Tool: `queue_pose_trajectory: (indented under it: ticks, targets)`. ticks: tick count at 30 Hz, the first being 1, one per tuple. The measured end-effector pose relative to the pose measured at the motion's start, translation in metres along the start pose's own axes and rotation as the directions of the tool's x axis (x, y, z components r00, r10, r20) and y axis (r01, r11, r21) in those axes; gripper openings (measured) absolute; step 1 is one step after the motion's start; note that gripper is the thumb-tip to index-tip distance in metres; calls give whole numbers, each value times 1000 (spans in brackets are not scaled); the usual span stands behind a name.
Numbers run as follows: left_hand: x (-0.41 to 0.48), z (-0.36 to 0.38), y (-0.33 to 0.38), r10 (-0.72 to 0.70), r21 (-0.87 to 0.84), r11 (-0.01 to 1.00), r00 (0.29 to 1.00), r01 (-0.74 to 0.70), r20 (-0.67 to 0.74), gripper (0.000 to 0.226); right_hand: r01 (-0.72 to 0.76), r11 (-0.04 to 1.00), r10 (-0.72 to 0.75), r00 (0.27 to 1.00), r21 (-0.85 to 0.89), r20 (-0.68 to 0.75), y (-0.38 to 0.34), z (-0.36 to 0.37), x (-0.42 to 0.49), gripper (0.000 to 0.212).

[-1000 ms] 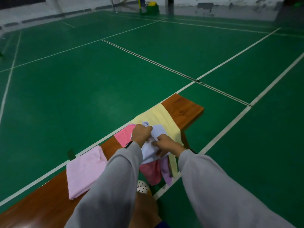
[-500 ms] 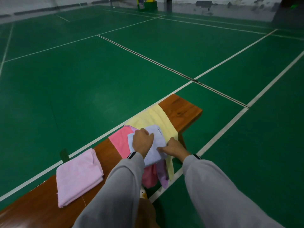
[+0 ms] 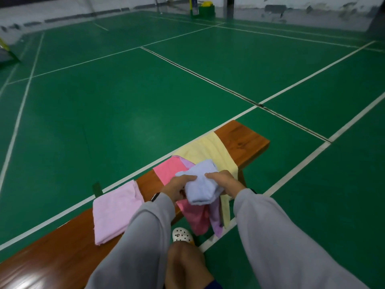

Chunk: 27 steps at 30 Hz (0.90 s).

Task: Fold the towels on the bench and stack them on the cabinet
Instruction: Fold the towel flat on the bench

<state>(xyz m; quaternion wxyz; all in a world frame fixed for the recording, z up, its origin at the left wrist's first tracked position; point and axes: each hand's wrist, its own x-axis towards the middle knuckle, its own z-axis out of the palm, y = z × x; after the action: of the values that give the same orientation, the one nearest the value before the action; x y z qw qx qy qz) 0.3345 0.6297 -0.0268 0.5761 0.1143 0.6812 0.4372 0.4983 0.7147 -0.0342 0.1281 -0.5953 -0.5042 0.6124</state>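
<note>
A folded pale blue towel (image 3: 203,183) is lifted just above the wooden bench (image 3: 242,142). My left hand (image 3: 177,187) grips its left edge and my right hand (image 3: 226,182) grips its right edge. Beneath it lie a bright pink towel (image 3: 169,168), a lilac towel (image 3: 215,221) and a pale yellow towel (image 3: 208,148), all draped over the bench's front edge. A folded light pink towel (image 3: 115,210) rests on the bench to the left. No cabinet is in view.
The bench stands on a green court floor with white lines (image 3: 295,172). My knee (image 3: 185,259) and a white perforated shoe (image 3: 182,235) are below the bench's front edge. A green stand (image 3: 205,9) sits far back by the wall.
The pale blue towel was pressed flat on the pile; both hands now grip its sides and have raised it slightly as a compact bundle. The camera view shifted a little.
</note>
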Motion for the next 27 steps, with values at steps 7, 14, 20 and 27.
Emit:
queue_pose_trajectory:
  ticks: [7, 14, 20, 27]
  targets:
    - [-22, -24, 26, 192, -128, 973, 981, -194, -27, 45, 82, 994, -82, 997, 66, -6, -45, 6, -32, 24]
    - [-69, -76, 43, 299, 94, 953, 942, -287, -153, 11, 171, 983, -173, 985, 64, 27, -77, 33, -69, 18]
    - [-101, -149, 33, 359, 518, 807, 932, -282, -52, 21, 134, 990, -123, 974, -47, 189, -91, 91, -91, 13]
    - [-128, -222, 31, 318, 91, 948, 911, -305, -263, 8, 158, 987, -144, 953, -30, 266, -120, 183, -94, 10]
